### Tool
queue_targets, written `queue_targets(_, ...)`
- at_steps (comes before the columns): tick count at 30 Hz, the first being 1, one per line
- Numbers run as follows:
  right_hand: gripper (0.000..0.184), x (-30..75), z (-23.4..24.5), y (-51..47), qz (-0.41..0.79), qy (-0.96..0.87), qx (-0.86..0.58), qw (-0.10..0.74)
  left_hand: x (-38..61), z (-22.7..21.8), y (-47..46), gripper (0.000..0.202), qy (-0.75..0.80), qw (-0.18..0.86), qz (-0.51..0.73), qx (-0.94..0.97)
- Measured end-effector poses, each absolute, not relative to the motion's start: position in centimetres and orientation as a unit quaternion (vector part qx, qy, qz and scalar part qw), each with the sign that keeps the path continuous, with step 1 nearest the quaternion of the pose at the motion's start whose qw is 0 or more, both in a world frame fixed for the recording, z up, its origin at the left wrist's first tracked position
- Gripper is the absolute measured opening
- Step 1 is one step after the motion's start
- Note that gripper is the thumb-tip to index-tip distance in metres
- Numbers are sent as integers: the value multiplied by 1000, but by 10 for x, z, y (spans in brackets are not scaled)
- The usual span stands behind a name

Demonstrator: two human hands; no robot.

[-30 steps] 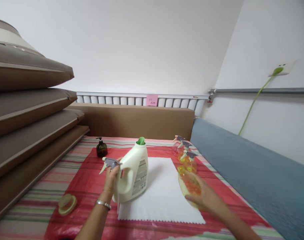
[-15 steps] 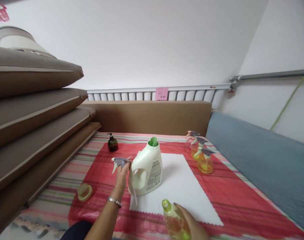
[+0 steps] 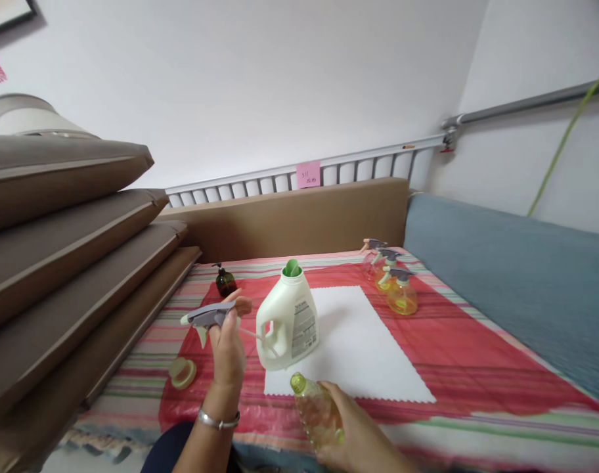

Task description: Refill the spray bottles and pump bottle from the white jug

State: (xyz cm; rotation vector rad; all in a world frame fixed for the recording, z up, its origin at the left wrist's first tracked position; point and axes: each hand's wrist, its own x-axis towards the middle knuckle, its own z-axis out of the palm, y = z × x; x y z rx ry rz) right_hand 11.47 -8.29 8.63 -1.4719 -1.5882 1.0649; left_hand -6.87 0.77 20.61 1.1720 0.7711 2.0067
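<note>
My left hand [image 3: 229,345], with a silver bracelet at the wrist, grips a grey and pale green spray trigger head [image 3: 209,316]; its thin dip tube slants out to the right. My right hand [image 3: 346,420] is wrapped around an uncapped, clear yellow-green bottle [image 3: 315,408], tilted to the left, with a little yellow liquid low inside. Between and beyond my hands stands a large pale green detergent jug [image 3: 284,322] with an open neck and a green spout. A yellowish cap [image 3: 182,372] lies on the red sheet to the left of my left hand.
Several spray bottles [image 3: 402,299] stand at the right on the red sheet [image 3: 457,358]. A dark pump bottle [image 3: 225,282] is at the back left. White cloth [image 3: 358,341] lies under the jug. Stacked brown cushions [image 3: 63,263] rise at the left; a blue cushion [image 3: 501,263] borders the right.
My left hand has lifted and turned the spray head, moving left from the jug, its tube now sideways. The yellow-green bottle has shifted up and left in view. The camera has tilted.
</note>
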Motion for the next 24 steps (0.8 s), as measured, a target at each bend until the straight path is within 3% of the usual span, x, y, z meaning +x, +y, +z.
queue_targets(8, 72, 129, 117, -86, 416, -619, -536, 396, -29, 192, -14, 39, 314, 401, 704, 494)
queue_targets(16, 74, 123, 144, -91, 372, -627, -506, 461, -4, 171, -41, 42, 299, 575, 575, 499)
queue_targets(24, 76, 124, 159, -104, 467, -581, -450, 493, -1, 186, -49, 25, 254, 633, 546, 486)
